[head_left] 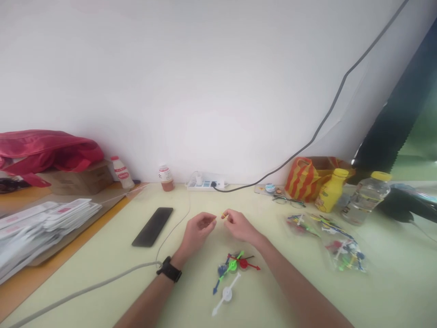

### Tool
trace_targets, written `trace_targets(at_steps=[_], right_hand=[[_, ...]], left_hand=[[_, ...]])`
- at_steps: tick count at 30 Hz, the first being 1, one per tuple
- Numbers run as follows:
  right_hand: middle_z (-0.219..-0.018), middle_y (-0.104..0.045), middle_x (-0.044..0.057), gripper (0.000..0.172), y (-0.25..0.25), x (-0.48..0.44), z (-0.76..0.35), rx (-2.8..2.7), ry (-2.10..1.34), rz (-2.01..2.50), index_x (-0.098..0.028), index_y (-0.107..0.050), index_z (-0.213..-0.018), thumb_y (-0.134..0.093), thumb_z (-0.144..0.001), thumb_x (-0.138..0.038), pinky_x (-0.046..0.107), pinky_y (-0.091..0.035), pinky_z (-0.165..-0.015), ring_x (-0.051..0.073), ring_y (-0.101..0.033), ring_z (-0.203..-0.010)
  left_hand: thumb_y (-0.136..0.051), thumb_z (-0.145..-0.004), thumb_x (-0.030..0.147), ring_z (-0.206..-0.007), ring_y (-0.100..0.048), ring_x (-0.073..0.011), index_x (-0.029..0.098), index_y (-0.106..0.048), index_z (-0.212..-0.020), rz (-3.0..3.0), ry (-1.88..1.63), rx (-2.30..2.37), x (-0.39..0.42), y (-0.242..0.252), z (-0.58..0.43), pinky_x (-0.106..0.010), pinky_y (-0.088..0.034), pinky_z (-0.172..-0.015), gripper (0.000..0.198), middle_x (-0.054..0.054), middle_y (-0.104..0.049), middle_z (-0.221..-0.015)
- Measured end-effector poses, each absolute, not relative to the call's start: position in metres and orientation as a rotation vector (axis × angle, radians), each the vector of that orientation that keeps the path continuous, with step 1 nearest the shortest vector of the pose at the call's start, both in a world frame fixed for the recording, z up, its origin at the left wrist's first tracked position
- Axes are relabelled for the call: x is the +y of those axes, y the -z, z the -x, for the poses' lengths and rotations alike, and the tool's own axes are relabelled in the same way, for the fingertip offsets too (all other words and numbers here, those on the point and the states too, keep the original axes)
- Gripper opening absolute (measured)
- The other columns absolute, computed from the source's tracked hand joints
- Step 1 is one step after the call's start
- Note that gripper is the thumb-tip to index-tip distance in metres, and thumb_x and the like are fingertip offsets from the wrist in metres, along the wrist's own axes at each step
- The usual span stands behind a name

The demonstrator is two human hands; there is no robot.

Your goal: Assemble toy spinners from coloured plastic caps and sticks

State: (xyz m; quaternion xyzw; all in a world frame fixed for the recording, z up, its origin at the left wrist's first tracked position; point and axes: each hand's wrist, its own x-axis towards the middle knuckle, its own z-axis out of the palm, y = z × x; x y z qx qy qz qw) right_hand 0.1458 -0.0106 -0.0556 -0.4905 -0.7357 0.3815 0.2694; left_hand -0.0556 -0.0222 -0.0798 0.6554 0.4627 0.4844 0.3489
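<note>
Your right hand (240,226) pinches a small yellow piece (224,216) just across a gap, right of your left hand (198,230), whose fingertips curl together; whether they grasp anything, and the piece's long axis, I cannot tell

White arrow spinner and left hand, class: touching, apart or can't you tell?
Apart. The head view shows bare tabletop between the left hand and the white arrow spinner.
</note>
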Motion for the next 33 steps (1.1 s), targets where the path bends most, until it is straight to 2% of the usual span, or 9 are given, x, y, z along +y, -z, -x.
trace_targets(at_steps=[3,6,10,13,17,20,25,29,33], right_hand=[[-0.091,-0.066,0.004,0.029,0.054,-0.008,-0.167,-2.197,-0.864,1.438,-0.018,-0.064,-0.108,-0.055,-0.083,-0.008,0.025,-0.041,-0.068,0.015,-0.059,-0.077],[-0.111,-0.066,0.010,0.028,0.041,-0.013,-0.179,-2.242,-0.756,1.461,-0.018,-0.068,-0.106,-0.061,-0.080,-0.011,0.028,-0.041,-0.078,0.020,-0.061,-0.094],[-0.104,-0.070,0.003,0.023,0.021,-0.030,-0.170,-2.572,-0.976,1.120,-0.025,-0.075,-0.099,-0.070,-0.077,-0.023,0.026,-0.045,-0.070,0.019,-0.062,-0.087],[-0.093,-0.071,0.000,0.020,0.018,-0.043,-0.155,-2.720,-1.214,0.829,-0.027,-0.078,-0.092,-0.078,-0.072,-0.027,0.023,-0.045,-0.061,0.017,-0.064,-0.078],[-0.075,-0.069,-0.002,0.003,0.022,-0.051,-0.145,-2.681,-1.247,0.914,-0.024,-0.075,-0.076,-0.075,-0.074,-0.022,0.022,-0.040,-0.051,0.013,-0.058,-0.059],[-0.079,-0.071,-0.001,0.008,0.023,-0.047,-0.147,-2.556,-1.252,0.948,-0.023,-0.073,-0.077,-0.067,-0.082,-0.025,0.024,-0.042,-0.055,0.013,-0.060,-0.062],[-0.088,-0.071,0.003,0.019,0.034,-0.023,-0.152,-2.078,-1.305,0.965,-0.020,-0.069,-0.085,-0.061,-0.091,-0.036,0.027,-0.049,-0.070,0.016,-0.063,-0.078],[-0.089,-0.073,0.004,0.019,0.054,-0.008,-0.152,-1.629,-1.507,1.091,-0.018,-0.067,-0.089,-0.065,-0.088,-0.037,0.026,-0.051,-0.069,0.014,-0.065,-0.073],[-0.077,-0.071,0.002,0.016,0.064,-0.007,-0.147,-1.375,-1.721,1.074,-0.019,-0.065,-0.084,-0.070,-0.083,-0.034,0.024,-0.052,-0.066,0.013,-0.067,-0.068]], left_hand=[[-0.074,-0.084,0.040,-0.086,-0.073,-0.0225,0.019,-0.072,-0.085,-1.734,-1.242,1.305,-0.017,0.085,0.058,-0.035,-0.060,-0.084,0.022,-0.006,-0.077,-0.092],[-0.073,-0.083,0.040,-0.086,-0.072,-0.0235,0.020,-0.074,-0.085,-1.821,-1.182,1.402,-0.014,0.088,0.058,-0.038,-0.058,-0.086,0.021,-0.006,-0.078,-0.091],[-0.067,-0.087,0.041,-0.084,-0.073,-0.0250,0.021,-0.078,-0.095,-1.837,-1.186,1.436,-0.015,0.087,0.058,-0.040,-0.058,-0.084,0.024,-0.007,-0.080,-0.094],[-0.066,-0.088,0.040,-0.085,-0.073,-0.0262,0.022,-0.079,-0.091,-1.853,-1.204,1.419,-0.018,0.087,0.059,-0.041,-0.057,-0.085,0.022,-0.006,-0.080,-0.093],[-0.071,-0.084,0.040,-0.089,-0.071,-0.0282,0.024,-0.079,-0.086,-1.877,-1.257,1.457,-0.018,0.092,0.061,-0.042,-0.056,-0.087,0.018,-0.005,-0.080,-0.091],[-0.071,-0.083,0.040,-0.094,-0.070,-0.0292,0.024,-0.078,-0.095,-1.839,-1.305,1.535,-0.016,0.094,0.061,-0.042,-0.055,-0.087,0.021,-0.007,-0.079,-0.099],[-0.054,-0.099,0.043,-0.105,-0.069,-0.0267,0.023,-0.073,-0.107,-1.824,-1.362,1.486,-0.021,0.085,0.057,-0.040,-0.054,-0.092,0.029,-0.009,-0.075,-0.114],[-0.051,-0.102,0.044,-0.104,-0.068,-0.0243,0.023,-0.071,-0.110,-1.926,-1.307,1.399,-0.028,0.078,0.052,-0.038,-0.053,-0.092,0.030,-0.008,-0.075,-0.114],[-0.061,-0.097,0.042,-0.103,-0.069,-0.0245,0.024,-0.072,-0.114,-2.039,-1.247,1.279,-0.034,0.077,0.047,-0.038,-0.054,-0.092,0.027,-0.007,-0.076,-0.111]])
